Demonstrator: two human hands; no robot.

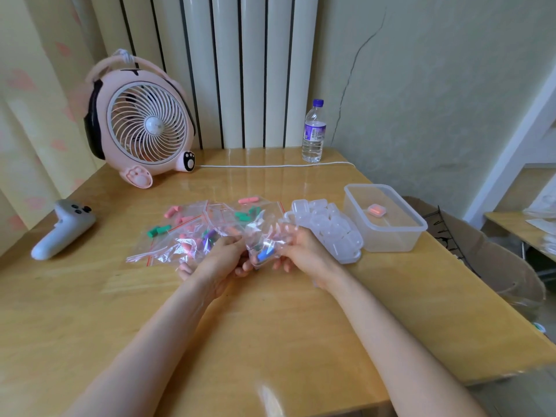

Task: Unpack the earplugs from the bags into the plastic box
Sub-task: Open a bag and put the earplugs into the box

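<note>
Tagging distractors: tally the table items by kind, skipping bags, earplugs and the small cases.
Pink fan: 1
Water bottle: 1
White controller: 1
White cable: 1
Large clear box: 1
Total: 5

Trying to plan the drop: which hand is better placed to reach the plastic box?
Likely right: the right hand holds the bag nearer the plastic box; the left hand is farther.

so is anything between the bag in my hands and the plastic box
Yes: a pile of small clear cases lies between the bag and the box, right beside its left wall. Lifted over them, the path looks free.
</note>
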